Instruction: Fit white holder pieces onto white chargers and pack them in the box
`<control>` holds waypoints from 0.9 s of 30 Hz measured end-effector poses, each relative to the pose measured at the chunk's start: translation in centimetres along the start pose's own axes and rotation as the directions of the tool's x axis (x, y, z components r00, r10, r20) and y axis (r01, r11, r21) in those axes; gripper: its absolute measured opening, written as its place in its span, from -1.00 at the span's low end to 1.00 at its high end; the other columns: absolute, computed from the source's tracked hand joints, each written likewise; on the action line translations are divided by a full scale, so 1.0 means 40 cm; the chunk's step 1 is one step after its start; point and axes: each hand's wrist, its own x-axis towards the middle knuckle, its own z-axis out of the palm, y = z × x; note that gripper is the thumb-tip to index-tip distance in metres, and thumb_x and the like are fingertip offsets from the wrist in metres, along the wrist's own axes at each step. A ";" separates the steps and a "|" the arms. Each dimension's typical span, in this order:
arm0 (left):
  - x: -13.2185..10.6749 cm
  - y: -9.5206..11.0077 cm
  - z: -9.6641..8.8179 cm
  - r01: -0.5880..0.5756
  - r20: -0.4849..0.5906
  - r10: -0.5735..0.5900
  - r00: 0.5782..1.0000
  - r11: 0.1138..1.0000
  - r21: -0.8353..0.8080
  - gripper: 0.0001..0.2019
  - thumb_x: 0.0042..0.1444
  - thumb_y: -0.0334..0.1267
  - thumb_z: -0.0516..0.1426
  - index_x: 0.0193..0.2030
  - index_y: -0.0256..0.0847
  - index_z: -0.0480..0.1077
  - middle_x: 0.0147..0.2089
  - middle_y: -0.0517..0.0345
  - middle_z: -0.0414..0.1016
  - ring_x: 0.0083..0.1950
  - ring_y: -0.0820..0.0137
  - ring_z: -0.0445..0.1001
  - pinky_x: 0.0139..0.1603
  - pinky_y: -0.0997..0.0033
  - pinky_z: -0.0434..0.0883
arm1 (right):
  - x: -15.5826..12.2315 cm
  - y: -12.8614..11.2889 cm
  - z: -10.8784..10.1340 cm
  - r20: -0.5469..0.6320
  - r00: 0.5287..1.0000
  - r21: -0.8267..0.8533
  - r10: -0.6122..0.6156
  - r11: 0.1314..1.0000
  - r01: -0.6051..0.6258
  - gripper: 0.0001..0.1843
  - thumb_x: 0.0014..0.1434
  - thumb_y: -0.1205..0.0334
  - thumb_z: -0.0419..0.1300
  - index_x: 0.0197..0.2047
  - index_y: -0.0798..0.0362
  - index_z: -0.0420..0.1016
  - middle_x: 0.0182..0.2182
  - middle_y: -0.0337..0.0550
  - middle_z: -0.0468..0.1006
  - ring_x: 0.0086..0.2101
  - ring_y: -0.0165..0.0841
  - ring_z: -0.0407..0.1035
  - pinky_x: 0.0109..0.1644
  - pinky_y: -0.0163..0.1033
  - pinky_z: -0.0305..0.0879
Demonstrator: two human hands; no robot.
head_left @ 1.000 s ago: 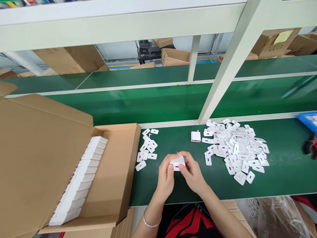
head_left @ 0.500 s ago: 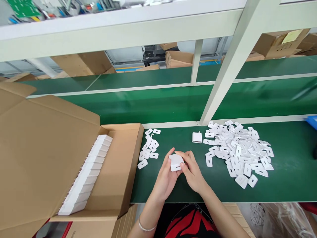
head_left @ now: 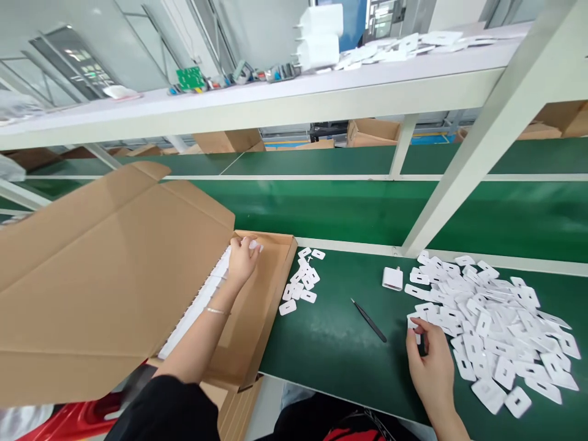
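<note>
Inside the cardboard box (head_left: pixel 278 300), my left hand (head_left: pixel 241 263) closes around a white charger (head_left: pixel 254 244) at the far end of a row of white chargers (head_left: pixel 195 312). My fingers cover most of it. My right hand (head_left: pixel 432 364) is at the left edge of a heap of white slotted cover plates (head_left: pixel 496 324). Its thumb and forefinger pinch a single white plate (head_left: pixel 412 321), partly hidden by the fingers. Black tweezers (head_left: pixel 369 320) lie on the green tabletop between my hands. Beyond them stands another white charger (head_left: pixel 392 278).
A smaller group of white plates (head_left: pixel 301 282) lies just right of the box. The box's big lid (head_left: pixel 114 263) leans open to the left. A slanted white post (head_left: pixel 468 141) rises behind the table to a shelf (head_left: pixel 275 98) holding stacked chargers (head_left: pixel 319 37) and plates.
My left hand has gone left into the box with the charger that both hands held. My right hand has moved right to the heap. The tweezers now show, and the view has shifted.
</note>
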 end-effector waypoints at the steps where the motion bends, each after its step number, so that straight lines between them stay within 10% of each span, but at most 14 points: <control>1: 0.023 -0.011 0.010 0.003 0.003 -0.003 1.000 0.998 0.057 -0.70 0.25 -0.21 0.15 0.07 -0.26 0.49 0.14 -0.27 0.35 0.23 -0.06 0.37 0.30 -0.07 0.33 | -0.001 0.011 -0.003 -0.002 1.000 -0.034 -0.021 0.999 0.021 -0.64 0.42 -0.05 0.10 0.03 0.02 0.53 -0.25 -0.04 0.52 -0.37 -0.21 0.37 -0.35 -0.14 0.30; 13: 0.102 -0.079 0.008 0.041 -0.034 -0.029 0.999 0.888 0.458 -0.66 0.24 -0.25 0.14 0.05 -0.42 0.56 0.29 -0.57 0.32 0.34 -0.33 0.19 0.27 -0.23 0.12 | 0.001 0.063 0.003 0.007 0.960 -0.384 -0.280 0.886 0.262 -0.44 0.47 -0.19 -0.01 0.13 0.11 0.50 -0.16 0.11 0.47 -0.13 0.03 0.46 -0.09 0.08 0.46; 19: 0.049 0.081 0.030 -0.145 -0.069 0.184 0.980 0.914 0.379 -0.60 0.36 -0.24 0.06 0.23 -0.35 0.47 0.33 -0.48 0.28 0.35 -0.30 0.22 0.28 -0.24 0.19 | -0.003 0.062 0.006 0.085 0.968 -0.377 -0.236 0.892 0.250 -0.55 0.51 -0.08 -0.01 0.16 0.05 0.47 -0.08 0.11 0.52 -0.14 -0.03 0.52 -0.16 -0.01 0.49; 22: -0.023 0.242 0.087 -0.449 0.051 0.448 0.892 0.869 0.207 -0.66 0.39 -0.24 0.05 0.17 -0.32 0.47 0.19 -0.35 0.38 0.21 -0.14 0.41 0.23 -0.11 0.33 | -0.006 0.055 0.002 0.122 0.978 -0.329 -0.169 0.923 0.201 -0.62 0.51 0.00 0.01 0.16 0.01 0.47 -0.06 0.07 0.54 -0.17 -0.09 0.55 -0.20 -0.05 0.49; 27: -0.206 0.499 0.242 -0.769 0.363 0.753 0.549 0.625 -0.134 -0.47 0.33 -0.22 0.20 0.41 -0.23 0.32 0.40 -0.28 0.32 0.26 -0.05 0.51 0.23 0.02 0.47 | -0.022 0.052 -0.006 0.066 0.994 -0.226 -0.091 0.969 0.104 -0.67 0.49 0.05 0.03 0.13 -0.01 0.48 -0.04 0.06 0.58 -0.15 -0.09 0.55 -0.10 0.00 0.53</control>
